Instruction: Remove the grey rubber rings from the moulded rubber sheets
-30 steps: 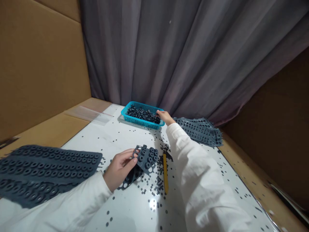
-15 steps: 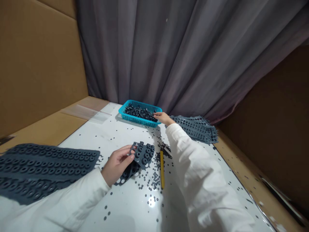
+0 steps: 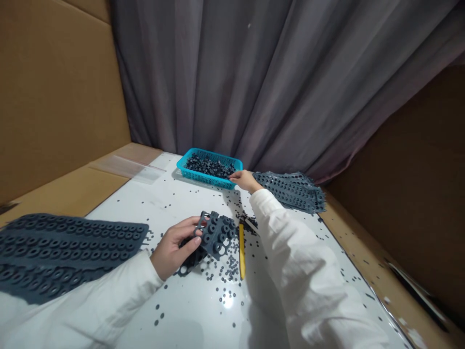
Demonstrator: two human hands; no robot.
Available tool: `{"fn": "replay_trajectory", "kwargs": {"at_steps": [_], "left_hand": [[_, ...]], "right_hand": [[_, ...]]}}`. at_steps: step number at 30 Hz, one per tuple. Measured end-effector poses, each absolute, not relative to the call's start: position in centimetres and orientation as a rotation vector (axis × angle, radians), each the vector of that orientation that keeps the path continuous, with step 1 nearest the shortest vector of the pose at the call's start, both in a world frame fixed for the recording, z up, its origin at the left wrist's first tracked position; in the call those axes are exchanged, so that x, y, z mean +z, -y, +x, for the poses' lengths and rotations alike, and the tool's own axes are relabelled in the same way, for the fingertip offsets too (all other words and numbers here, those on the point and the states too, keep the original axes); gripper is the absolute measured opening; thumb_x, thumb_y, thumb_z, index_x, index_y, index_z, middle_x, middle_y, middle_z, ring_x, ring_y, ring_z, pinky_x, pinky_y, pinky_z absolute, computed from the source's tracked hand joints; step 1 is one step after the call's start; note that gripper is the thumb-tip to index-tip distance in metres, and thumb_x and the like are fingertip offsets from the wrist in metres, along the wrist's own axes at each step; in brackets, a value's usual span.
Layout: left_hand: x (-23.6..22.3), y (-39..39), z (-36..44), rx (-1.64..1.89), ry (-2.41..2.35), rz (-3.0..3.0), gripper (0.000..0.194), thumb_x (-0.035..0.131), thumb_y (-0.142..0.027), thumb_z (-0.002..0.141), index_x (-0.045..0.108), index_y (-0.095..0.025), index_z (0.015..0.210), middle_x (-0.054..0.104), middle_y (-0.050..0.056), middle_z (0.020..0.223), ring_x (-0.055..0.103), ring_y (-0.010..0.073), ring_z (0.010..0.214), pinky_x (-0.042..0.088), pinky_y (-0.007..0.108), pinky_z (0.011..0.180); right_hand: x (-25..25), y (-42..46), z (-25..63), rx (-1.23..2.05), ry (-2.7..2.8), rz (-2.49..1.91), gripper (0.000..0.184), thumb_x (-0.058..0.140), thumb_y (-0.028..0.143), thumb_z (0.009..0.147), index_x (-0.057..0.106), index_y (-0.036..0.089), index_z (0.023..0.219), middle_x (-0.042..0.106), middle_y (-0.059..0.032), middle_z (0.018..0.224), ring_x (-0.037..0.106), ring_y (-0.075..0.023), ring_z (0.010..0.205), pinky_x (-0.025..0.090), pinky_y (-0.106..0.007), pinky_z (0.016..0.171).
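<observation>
My left hand (image 3: 178, 246) is closed on a curled dark rubber sheet (image 3: 218, 235) with moulded rings and punched-out holes. Thumb and fingers pinch its left edge, just above the white table. Farther off, my right hand (image 3: 246, 180) reaches to the right end of a blue plastic basket (image 3: 185, 173). Its fingers are drawn together at the rim; anything between them is too small to make out. Many small black rubber pieces (image 3: 209, 167) fill the basket. A yellow stick-like tool (image 3: 242, 252) lies right of the held sheet.
Flat ringed rubber sheets (image 3: 72, 247) lie at the left. A stack of punched sheets (image 3: 296, 191) sits at the back right. Tiny black discs (image 3: 232, 266) litter the table. A clear plastic bag (image 3: 127, 167) lies back left; cardboard walls and a grey curtain (image 3: 218, 72) enclose the table.
My right hand has drawn back slightly from over the basket to its rim. The held rubber sheet has shifted a little to the right and turned in my left hand.
</observation>
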State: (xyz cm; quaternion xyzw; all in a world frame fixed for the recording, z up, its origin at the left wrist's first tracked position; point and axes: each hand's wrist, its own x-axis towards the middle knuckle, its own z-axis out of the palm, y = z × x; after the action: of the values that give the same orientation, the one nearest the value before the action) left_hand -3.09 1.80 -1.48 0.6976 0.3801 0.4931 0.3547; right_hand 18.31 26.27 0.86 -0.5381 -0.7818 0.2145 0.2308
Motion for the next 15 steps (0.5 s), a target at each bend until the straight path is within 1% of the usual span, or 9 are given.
{"fn": "replay_trajectory", "kwargs": {"at_steps": [3,5,7,9,11,12,13,15], "left_hand": [[-1.5,-1.9,-3.1,1.287,-0.973,1.818,0.019,0.049,-0.025,0.085,0.065,-0.016,0.084,0.056,0.013,0.122,0.052,0.025,0.112,0.041,0.033,0.095],[-1.6,-1.9,-3.2,1.29,-0.964,1.833,0.018,0.049,-0.024,0.085,0.065,-0.016,0.083,0.056,0.013,0.122,0.052,0.0255,0.113,0.041,0.033,0.094],[-1.6,-1.8,-3.2,1.297,-0.953,1.846,0.016,0.05,-0.023,0.085,0.064,-0.016,0.082,0.055,0.013,0.123,0.051,0.0256,0.113,0.041,0.034,0.095],[-1.5,-1.7,-3.3,1.308,-0.936,1.856,0.015,0.05,-0.022,0.085,0.063,-0.016,0.081,0.054,0.013,0.123,0.05,0.025,0.114,0.04,0.033,0.095],[-1.4,-1.6,-3.2,1.327,-0.926,1.861,0.015,0.049,-0.022,0.085,0.063,-0.017,0.082,0.052,0.012,0.124,0.048,0.0242,0.116,0.039,0.032,0.096],[-1.4,-1.7,-3.2,1.345,-0.934,1.859,0.015,0.048,-0.021,0.085,0.063,-0.017,0.082,0.051,0.011,0.124,0.048,0.0237,0.116,0.038,0.032,0.096],[-1.3,-1.7,-3.2,1.369,-0.957,1.848,0.015,0.048,-0.021,0.086,0.062,-0.017,0.083,0.05,0.011,0.124,0.048,0.0229,0.115,0.037,0.031,0.097],[-1.0,-1.8,-3.0,1.412,-1.032,1.816,0.015,0.046,-0.02,0.087,0.061,-0.018,0.085,0.05,0.01,0.117,0.05,0.0204,0.11,0.039,0.029,0.093]], "right_hand": [[0.8,-26.1,18.4,0.575,2.143,-1.496,0.017,0.062,0.017,0.071,0.072,0.013,0.084,0.071,-0.0063,0.081,0.064,-0.0171,0.076,0.047,-0.025,0.072],[0.9,-26.1,18.3,0.545,2.114,-1.501,0.019,0.062,0.017,0.071,0.071,0.014,0.088,0.071,-0.0073,0.085,0.064,-0.0182,0.081,0.047,-0.028,0.077],[1.2,-25.9,18.0,0.493,2.07,-1.485,0.024,0.062,0.019,0.071,0.069,0.015,0.094,0.068,-0.0091,0.098,0.061,-0.0206,0.094,0.044,-0.031,0.086],[2.0,-24.8,17.4,0.444,2.031,-1.443,0.03,0.061,0.021,0.072,0.066,0.016,0.102,0.062,-0.0097,0.113,0.055,-0.0212,0.107,0.04,-0.033,0.092],[3.4,-22.4,16.7,0.445,2.013,-1.34,0.031,0.057,0.025,0.077,0.061,0.017,0.107,0.059,-0.0089,0.119,0.053,-0.0187,0.108,0.041,-0.031,0.091],[4.2,-20.6,16.4,0.459,2.017,-1.274,0.03,0.054,0.028,0.08,0.06,0.018,0.108,0.06,-0.0077,0.115,0.056,-0.0163,0.102,0.043,-0.029,0.086],[5.0,-18.5,16.1,0.52,2.018,-1.103,0.027,0.051,0.029,0.082,0.059,0.016,0.104,0.062,-0.0085,0.108,0.059,-0.0156,0.093,0.045,-0.028,0.079],[6.3,-13.8,15.8,0.521,2.119,-0.828,0.022,0.05,0.035,0.084,0.059,0.015,0.085,0.063,-0.0056,0.085,0.057,-0.0138,0.078,0.044,-0.027,0.071]]}}
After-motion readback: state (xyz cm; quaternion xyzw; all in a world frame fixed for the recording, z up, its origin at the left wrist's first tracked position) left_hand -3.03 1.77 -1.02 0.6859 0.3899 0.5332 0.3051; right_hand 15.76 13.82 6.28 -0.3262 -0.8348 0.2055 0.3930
